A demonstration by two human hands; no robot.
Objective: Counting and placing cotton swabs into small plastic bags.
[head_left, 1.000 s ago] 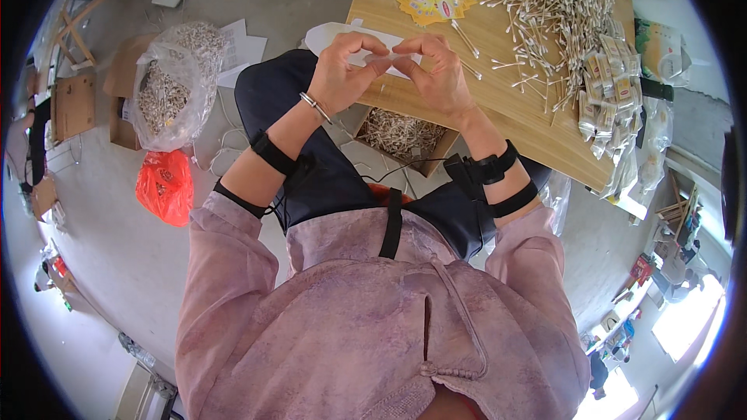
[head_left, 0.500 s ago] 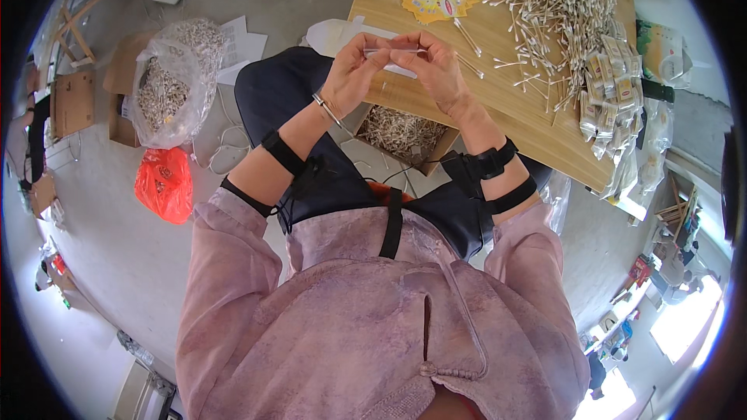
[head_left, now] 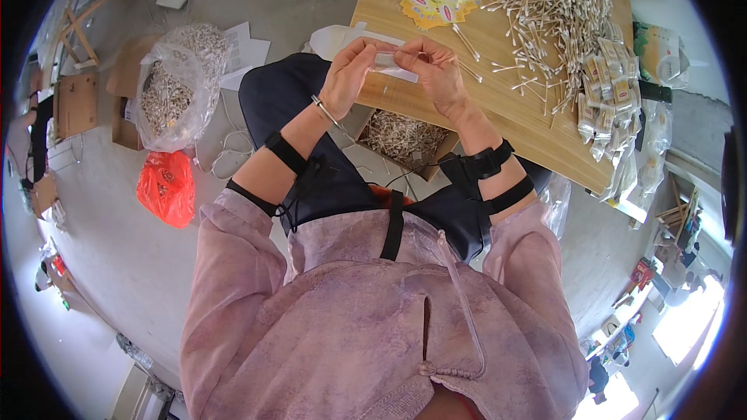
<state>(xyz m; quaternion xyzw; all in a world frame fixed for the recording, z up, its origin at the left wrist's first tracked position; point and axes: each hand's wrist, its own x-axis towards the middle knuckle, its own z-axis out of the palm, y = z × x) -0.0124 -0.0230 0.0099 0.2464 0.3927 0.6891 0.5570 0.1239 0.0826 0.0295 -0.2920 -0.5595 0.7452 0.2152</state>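
Observation:
Above the table's near left edge, my left hand [head_left: 348,78] and my right hand [head_left: 437,71] pinch a small clear plastic bag [head_left: 384,60] between their fingertips. The bag is stretched flat from hand to hand, and I cannot make out whether it holds anything. Beneath it lies a white sheet or wrapper [head_left: 331,37] at the table's edge. Just past my right hand, a few loose cotton swabs [head_left: 467,43] rest on the wood. Farther off are yellow printed cards [head_left: 440,1] in a loose heap.
A large cotton swab pile [head_left: 556,0] covers the wooden table's [head_left: 498,109] far right, beside filled packets [head_left: 611,89]. Below the near edge stands a box of swabs [head_left: 401,140]. On the floor at left are a clear sack of swabs [head_left: 175,85] and a red bag [head_left: 166,190].
My hands have drawn slightly apart, and more of the clear bag shows between them. The fingers of my right hand have shifted their hold on it.

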